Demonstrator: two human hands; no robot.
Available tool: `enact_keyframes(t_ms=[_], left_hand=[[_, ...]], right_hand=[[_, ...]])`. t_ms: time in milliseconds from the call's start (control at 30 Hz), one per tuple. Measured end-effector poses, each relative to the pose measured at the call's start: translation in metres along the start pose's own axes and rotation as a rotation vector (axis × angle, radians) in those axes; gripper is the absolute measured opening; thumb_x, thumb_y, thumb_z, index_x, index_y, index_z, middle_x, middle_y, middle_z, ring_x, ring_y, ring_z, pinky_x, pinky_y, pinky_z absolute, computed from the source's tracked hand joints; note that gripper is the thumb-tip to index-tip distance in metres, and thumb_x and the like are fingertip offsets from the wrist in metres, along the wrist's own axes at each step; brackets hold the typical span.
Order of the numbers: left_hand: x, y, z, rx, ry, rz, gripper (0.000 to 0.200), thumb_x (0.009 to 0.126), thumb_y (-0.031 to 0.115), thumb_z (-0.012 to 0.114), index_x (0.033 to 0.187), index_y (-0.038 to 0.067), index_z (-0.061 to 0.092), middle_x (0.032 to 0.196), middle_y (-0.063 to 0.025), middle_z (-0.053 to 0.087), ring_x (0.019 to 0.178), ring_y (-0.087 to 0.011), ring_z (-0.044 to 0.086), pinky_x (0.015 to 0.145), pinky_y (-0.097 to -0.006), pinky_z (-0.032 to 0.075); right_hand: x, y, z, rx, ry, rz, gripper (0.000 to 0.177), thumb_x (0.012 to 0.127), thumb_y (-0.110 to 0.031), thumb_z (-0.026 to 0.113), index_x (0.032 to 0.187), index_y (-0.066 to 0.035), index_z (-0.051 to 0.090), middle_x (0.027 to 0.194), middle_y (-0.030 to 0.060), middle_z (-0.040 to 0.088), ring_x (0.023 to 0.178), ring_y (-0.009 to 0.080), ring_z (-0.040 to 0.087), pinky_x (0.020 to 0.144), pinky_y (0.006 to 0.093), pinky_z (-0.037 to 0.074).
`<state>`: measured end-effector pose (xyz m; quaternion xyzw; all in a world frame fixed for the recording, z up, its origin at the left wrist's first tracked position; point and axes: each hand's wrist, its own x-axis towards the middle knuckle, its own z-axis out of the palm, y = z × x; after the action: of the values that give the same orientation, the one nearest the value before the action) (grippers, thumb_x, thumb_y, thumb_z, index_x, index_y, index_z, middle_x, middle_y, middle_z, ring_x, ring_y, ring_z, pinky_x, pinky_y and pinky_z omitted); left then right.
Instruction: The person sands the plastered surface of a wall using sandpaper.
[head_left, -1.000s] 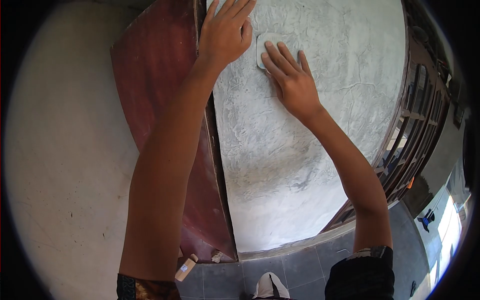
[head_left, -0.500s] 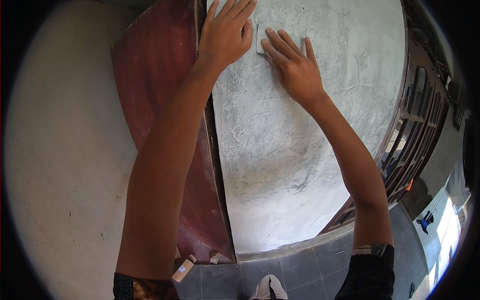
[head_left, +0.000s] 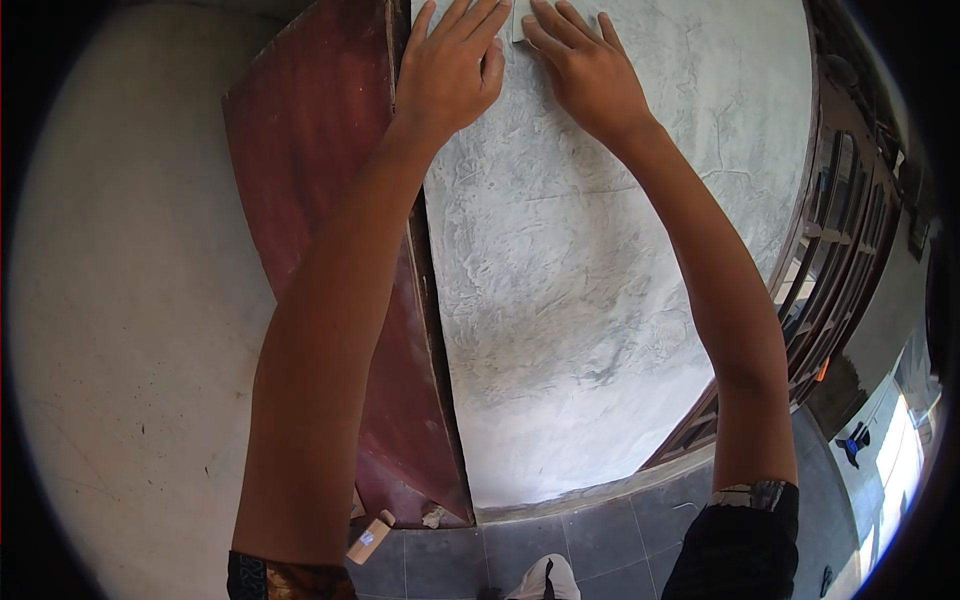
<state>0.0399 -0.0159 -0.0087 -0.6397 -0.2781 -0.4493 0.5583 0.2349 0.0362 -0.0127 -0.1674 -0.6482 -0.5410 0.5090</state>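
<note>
My left hand (head_left: 450, 72) lies flat with fingers spread on the grey plastered wall (head_left: 560, 270), beside its left edge where the dark red wooden panel (head_left: 320, 170) meets it. It holds nothing. To its right, my right hand (head_left: 592, 75) presses a small, thin grey sheet that looks like sandpaper (head_left: 518, 28) against the wall near the top of the view. Only a sliver of the sheet shows left of the fingers; the rest is under the hand or beyond the top edge. The wall surface is streaky, with fine cracks on the right.
A brown wooden window frame (head_left: 835, 230) stands at the right. Below are grey floor tiles (head_left: 610, 535), a small cardboard box (head_left: 371, 537) by the panel's foot, and my shoe (head_left: 548, 578). A pale wall (head_left: 130, 300) fills the left side.
My right hand has slid up the wall with the grey sheet, to about the height of my left hand. The left hand has stayed in place.
</note>
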Motion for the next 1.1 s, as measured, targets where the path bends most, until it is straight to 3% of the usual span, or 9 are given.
enact_keyframes(t_ms=[133, 200, 400, 600, 700, 800, 933, 1000, 1100], left_hand=[[-0.001, -0.001, 0.0, 0.005, 0.017, 0.009, 0.045, 0.096, 0.009, 0.052, 0.14, -0.001, 0.058, 0.154, -0.0175, 0.051, 0.148, -0.0337, 0.041, 0.123, -0.0541, 0.028], [-0.003, 0.001, 0.0, 0.003, 0.016, 0.001, 0.046, 0.096, 0.009, 0.052, 0.14, -0.001, 0.058, 0.154, -0.0175, 0.052, 0.148, -0.0335, 0.041, 0.123, -0.0538, 0.028], [-0.001, 0.001, 0.0, -0.022, 0.012, -0.021, 0.046, 0.096, 0.009, 0.052, 0.141, -0.001, 0.057, 0.154, -0.0175, 0.052, 0.149, -0.0327, 0.041, 0.124, -0.0525, 0.027], [-0.003, 0.001, -0.001, 0.004, 0.012, -0.01, 0.046, 0.096, 0.009, 0.052, 0.141, -0.001, 0.058, 0.153, -0.0175, 0.052, 0.148, -0.0331, 0.042, 0.123, -0.053, 0.027], [0.0, 0.001, -0.002, 0.004, 0.017, -0.008, 0.046, 0.096, 0.009, 0.052, 0.14, -0.001, 0.058, 0.153, -0.0177, 0.053, 0.148, -0.0334, 0.042, 0.123, -0.0536, 0.027], [0.0, 0.0, -0.001, -0.005, 0.014, -0.01, 0.046, 0.096, 0.008, 0.052, 0.14, -0.002, 0.058, 0.153, -0.018, 0.053, 0.148, -0.0338, 0.042, 0.123, -0.054, 0.027], [-0.001, 0.0, 0.0, -0.002, 0.016, -0.003, 0.046, 0.096, 0.008, 0.052, 0.14, -0.002, 0.058, 0.153, -0.0186, 0.053, 0.148, -0.0348, 0.042, 0.123, -0.0541, 0.027], [-0.001, 0.002, 0.0, 0.006, 0.018, -0.013, 0.045, 0.096, 0.008, 0.052, 0.14, -0.002, 0.058, 0.153, -0.0186, 0.053, 0.148, -0.035, 0.042, 0.123, -0.0542, 0.028], [0.0, 0.002, -0.001, 0.015, 0.012, -0.009, 0.045, 0.097, 0.008, 0.052, 0.14, -0.002, 0.058, 0.153, -0.0186, 0.053, 0.148, -0.035, 0.042, 0.123, -0.0544, 0.028]], right_hand=[[-0.071, -0.046, -0.016, 0.116, -0.073, -0.031, 0.043, 0.092, -0.005, 0.063, 0.134, 0.0, 0.061, 0.152, 0.0152, 0.053, 0.141, 0.0353, 0.05, 0.115, 0.0581, 0.041], [-0.088, -0.062, -0.025, 0.137, -0.111, -0.006, 0.041, 0.094, -0.006, 0.062, 0.135, -0.004, 0.061, 0.152, 0.0126, 0.053, 0.142, 0.0327, 0.05, 0.116, 0.0591, 0.04], [-0.006, -0.012, -0.001, 0.155, 0.049, 0.065, 0.038, 0.1, -0.01, 0.06, 0.138, -0.008, 0.059, 0.154, 0.0079, 0.052, 0.145, 0.0288, 0.046, 0.116, 0.063, 0.037], [-0.092, -0.063, -0.019, 0.167, -0.141, 0.087, 0.042, 0.1, -0.012, 0.06, 0.141, -0.01, 0.059, 0.158, 0.004, 0.05, 0.147, 0.0275, 0.045, 0.116, 0.0685, 0.033], [-0.028, -0.019, -0.004, 0.057, 0.003, 0.158, 0.041, 0.103, -0.02, 0.06, 0.144, -0.018, 0.059, 0.156, -0.0019, 0.052, 0.146, 0.0244, 0.046, 0.115, 0.0669, 0.035], [-0.007, -0.012, -0.001, 0.119, 0.017, 0.144, 0.041, 0.102, -0.019, 0.062, 0.142, -0.016, 0.059, 0.157, 0.0005, 0.051, 0.146, 0.0253, 0.047, 0.115, 0.0639, 0.038], [-0.1, -0.064, -0.013, 0.189, -0.059, 0.157, 0.04, 0.098, -0.013, 0.064, 0.138, -0.015, 0.063, 0.155, 0.0004, 0.053, 0.144, 0.0247, 0.05, 0.114, 0.0666, 0.037], [-0.102, -0.059, -0.015, 0.144, -0.075, 0.121, 0.039, 0.099, -0.016, 0.064, 0.138, -0.016, 0.063, 0.154, 0.0, 0.054, 0.143, 0.0239, 0.05, 0.113, 0.067, 0.038], [-0.031, -0.019, 0.0, 0.104, 0.109, 0.113, 0.036, 0.101, -0.024, 0.062, 0.136, -0.016, 0.063, 0.15, -0.0005, 0.057, 0.138, 0.0234, 0.054, 0.112, 0.0663, 0.039]])
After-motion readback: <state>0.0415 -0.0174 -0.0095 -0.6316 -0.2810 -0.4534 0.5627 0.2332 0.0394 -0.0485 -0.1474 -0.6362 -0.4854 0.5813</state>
